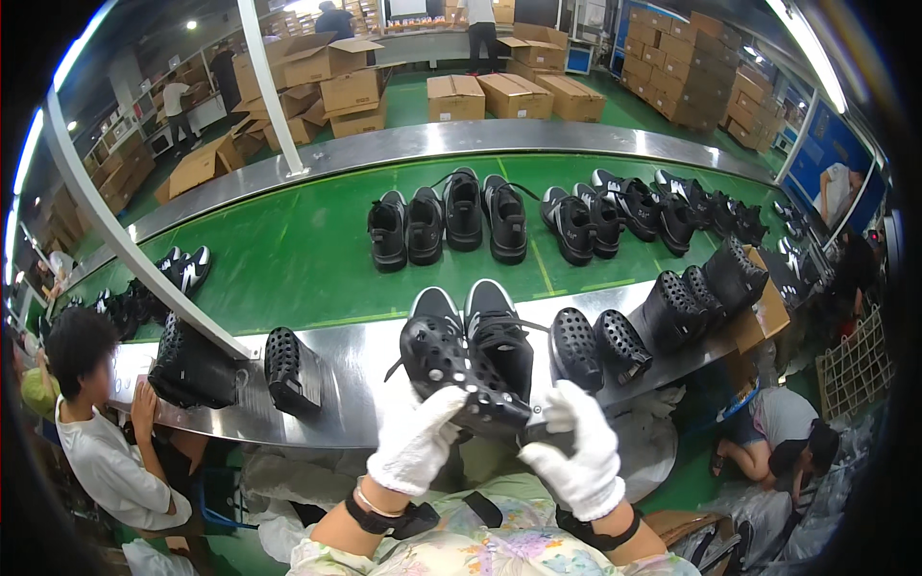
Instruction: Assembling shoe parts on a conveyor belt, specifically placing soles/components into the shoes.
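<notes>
My left hand (420,440), in a white glove, grips a black plastic shoe insert (461,370) full of round holes, its thumb on the insert's edge. Beside the insert's right end, my right hand (579,451), also gloved, has its fingers curved and apart with nothing visible between them. Just behind the held insert, a pair of black sneakers with laces (499,331) stands on the metal ledge; the insert partly hides the left one. Two more perforated inserts (576,348) lie just right of the pair.
Rows of black sneakers (464,211) stand on the green conveyor belt (307,230). Stacked inserts (672,307) and an open carton (764,312) are at the right. Another insert (288,370) stands left, near a white post (144,254). A person (115,442) works at the left; another crouches at the right.
</notes>
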A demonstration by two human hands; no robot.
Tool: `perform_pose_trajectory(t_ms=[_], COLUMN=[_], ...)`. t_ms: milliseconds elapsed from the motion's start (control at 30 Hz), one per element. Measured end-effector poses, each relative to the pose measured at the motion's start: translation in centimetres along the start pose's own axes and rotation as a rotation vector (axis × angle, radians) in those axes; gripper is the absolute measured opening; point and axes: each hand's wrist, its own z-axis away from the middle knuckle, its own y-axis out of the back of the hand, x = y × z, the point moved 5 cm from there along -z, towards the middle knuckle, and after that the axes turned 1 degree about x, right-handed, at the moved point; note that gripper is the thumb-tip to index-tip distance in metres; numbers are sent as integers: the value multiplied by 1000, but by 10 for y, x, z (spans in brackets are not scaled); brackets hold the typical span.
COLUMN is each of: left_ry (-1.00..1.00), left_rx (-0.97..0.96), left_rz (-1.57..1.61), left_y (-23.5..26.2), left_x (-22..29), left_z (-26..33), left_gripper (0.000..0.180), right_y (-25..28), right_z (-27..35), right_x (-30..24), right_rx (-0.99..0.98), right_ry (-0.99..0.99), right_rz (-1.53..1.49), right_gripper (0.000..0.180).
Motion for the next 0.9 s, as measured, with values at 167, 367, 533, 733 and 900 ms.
perform_pose_trajectory(t_ms=[167,367,533,733,900], left_ry=[6,81,-467,-720,-610], left_rx=[36,10,-214,-403,-457], left_rz=[-3,-245,-1049,-2101,-1960], left_y=[-28,-36,-37,-57,-48], left_x=[-19,-39,-11,-27,-19], left_z=[11,12,-32,-88,-107], left_gripper=[26,29,36,18,15], right_y=[-30,-21,45,55,29], right_z=[-14,-1,1,-17,-56], right_x=[13,26,25,23,19], right_rx=[-12,101,189,-203,-279], right_ry=[163,-140,-205,-349,-277], right_rz=[131,-240,-134,112,441], right_gripper=[74,61,52,48,56])
